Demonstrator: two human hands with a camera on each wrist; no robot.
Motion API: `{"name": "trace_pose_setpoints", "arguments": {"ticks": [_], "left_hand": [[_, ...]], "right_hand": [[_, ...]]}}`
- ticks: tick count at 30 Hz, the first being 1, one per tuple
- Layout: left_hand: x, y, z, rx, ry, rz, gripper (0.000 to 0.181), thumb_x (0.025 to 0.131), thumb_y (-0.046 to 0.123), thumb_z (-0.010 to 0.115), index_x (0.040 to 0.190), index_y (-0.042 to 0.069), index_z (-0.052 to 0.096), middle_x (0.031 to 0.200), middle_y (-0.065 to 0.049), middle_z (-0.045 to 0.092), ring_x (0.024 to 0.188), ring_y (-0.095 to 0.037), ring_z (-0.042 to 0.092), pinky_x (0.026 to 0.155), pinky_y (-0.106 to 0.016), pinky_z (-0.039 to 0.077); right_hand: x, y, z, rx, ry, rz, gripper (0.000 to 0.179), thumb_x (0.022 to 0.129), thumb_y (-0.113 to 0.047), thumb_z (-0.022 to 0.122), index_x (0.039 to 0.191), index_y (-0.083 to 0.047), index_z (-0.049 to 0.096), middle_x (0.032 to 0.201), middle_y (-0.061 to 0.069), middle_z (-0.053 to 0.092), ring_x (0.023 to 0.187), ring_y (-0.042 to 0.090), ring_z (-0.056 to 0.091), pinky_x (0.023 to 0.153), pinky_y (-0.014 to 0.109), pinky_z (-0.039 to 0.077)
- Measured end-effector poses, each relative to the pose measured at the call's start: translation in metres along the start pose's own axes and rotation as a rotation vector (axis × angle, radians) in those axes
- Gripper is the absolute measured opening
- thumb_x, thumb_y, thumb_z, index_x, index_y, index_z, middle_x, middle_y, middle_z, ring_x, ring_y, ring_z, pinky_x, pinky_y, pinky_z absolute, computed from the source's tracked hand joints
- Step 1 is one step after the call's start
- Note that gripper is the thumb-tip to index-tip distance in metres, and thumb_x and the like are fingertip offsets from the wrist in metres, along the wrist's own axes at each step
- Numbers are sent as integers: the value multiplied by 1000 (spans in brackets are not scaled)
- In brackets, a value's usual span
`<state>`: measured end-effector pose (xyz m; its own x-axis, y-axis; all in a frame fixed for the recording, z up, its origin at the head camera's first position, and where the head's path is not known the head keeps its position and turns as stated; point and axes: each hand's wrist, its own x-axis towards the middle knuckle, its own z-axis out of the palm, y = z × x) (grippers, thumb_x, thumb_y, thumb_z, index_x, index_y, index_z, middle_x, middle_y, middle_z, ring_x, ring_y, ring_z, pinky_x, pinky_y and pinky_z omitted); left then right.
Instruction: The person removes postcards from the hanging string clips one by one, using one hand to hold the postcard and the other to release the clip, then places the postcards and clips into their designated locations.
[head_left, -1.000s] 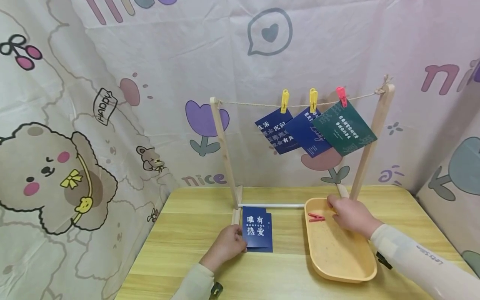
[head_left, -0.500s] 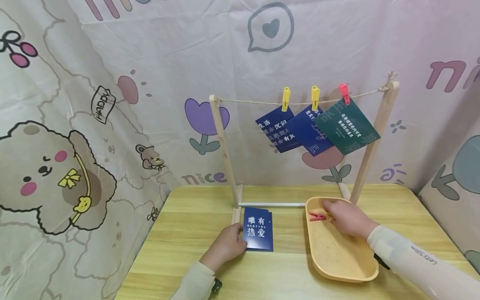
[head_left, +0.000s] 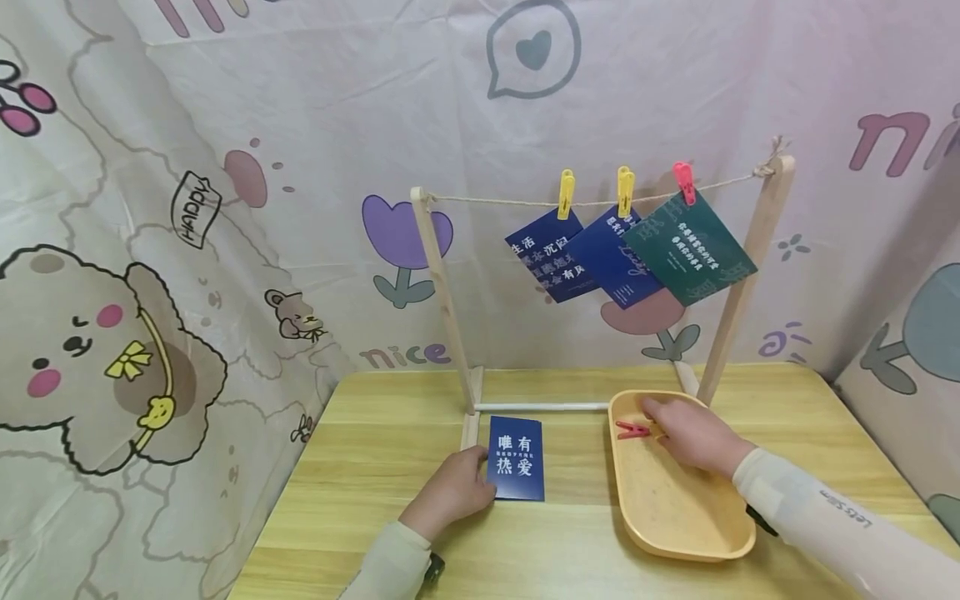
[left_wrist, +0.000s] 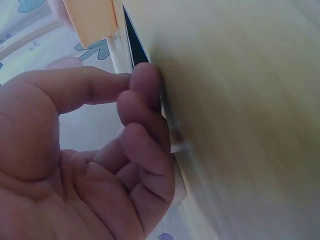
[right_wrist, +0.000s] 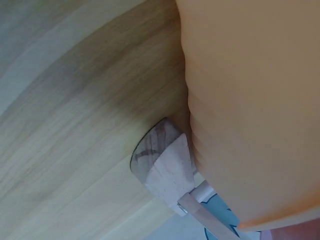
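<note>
My left hand (head_left: 455, 490) pinches the left edge of the blue cards (head_left: 517, 467), which lie stacked on the table with white lettering on top. In the left wrist view the thumb and curled fingers meet at the dark edge of the cards (left_wrist: 134, 42). Inside the far end of the yellow-orange tray (head_left: 690, 546), my right hand (head_left: 697, 435) reaches down with curled fingers. A bit of yellow clothespin (head_left: 657, 431) shows at its fingertips, mostly hidden. Just left of them lies a red clothespin (head_left: 632, 429). The right wrist view shows only the tray's outer wall (right_wrist: 250, 100) and a hint of hand.
Behind stands a wooden frame (head_left: 442, 292) with a string (head_left: 495, 201) across it. Two yellow clothespins (head_left: 566, 196) and a pink one (head_left: 683, 183) hold two blue cards (head_left: 551, 258) and a green card (head_left: 690, 250). A white rod (head_left: 543, 407) joins the frame's feet.
The right hand has shifted slightly toward the red clothespin, with yellow now showing at its fingertips. In the left hand's grip the stacked cards have come closer into line.
</note>
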<state>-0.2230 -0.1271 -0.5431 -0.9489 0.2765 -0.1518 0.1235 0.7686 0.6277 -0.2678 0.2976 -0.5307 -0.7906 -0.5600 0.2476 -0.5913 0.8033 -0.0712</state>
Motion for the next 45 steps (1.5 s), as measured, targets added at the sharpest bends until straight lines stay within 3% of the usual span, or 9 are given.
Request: {"name": "trace_pose_setpoints", "arguments": {"ticks": [3,9,12,17,24,30,35,45], "left_hand": [[0,1,1,20,4,6,68,89,15,79,149,-8,55,103,-16,72,67,-21,59,66,-41,57],[0,3,1,30,-11,-6,71,89,14,80,151,-8,53,87,-7,66,64,-22,59,60,-39,54],[0,4,2,50,-7,-3,73,88,15,81,152,-6,53,100,-13,72,69,-23,61,64,-40,56],[2,5,4,89,10,-6,76,86,14,84,153,-3,52,136,-27,70,94,-28,68,84,-52,63],[2,4,5,100,17,6,80,90,19,82,159,0,46,143,-30,67,118,-41,71,103,-63,58],[3,2,7,110,-13,30,82,93,26,82,164,12,45,157,-23,60,141,-48,60,115,-65,50],[5,1,7,118,-28,41,77,94,28,83,162,14,50,158,-19,60,143,-46,59,117,-64,49],[6,4,8,103,-30,9,80,92,28,84,162,13,49,156,-22,61,140,-48,60,115,-66,50]], "right_hand": [[0,0,0,7,4,3,48,76,1,93,111,-7,62,80,-3,65,71,14,65,69,41,61],[0,1,2,10,8,7,48,75,1,93,111,-8,62,81,-2,66,72,15,65,69,41,61],[0,1,3,10,17,13,49,75,2,93,112,-8,62,82,-2,66,73,15,64,70,41,61],[-1,0,4,12,30,13,49,76,2,93,114,-7,63,85,0,67,75,16,65,72,42,62],[0,-3,2,23,39,19,50,76,3,93,115,-6,63,88,3,68,78,18,65,74,43,63],[0,0,4,30,48,21,49,74,4,93,113,-6,63,88,3,68,78,19,65,74,44,62],[-1,1,5,26,47,20,49,75,3,92,113,-6,63,89,3,68,79,19,65,75,44,62],[-4,4,9,35,49,29,48,76,3,91,114,-6,63,88,2,66,79,18,64,74,44,61]]}}
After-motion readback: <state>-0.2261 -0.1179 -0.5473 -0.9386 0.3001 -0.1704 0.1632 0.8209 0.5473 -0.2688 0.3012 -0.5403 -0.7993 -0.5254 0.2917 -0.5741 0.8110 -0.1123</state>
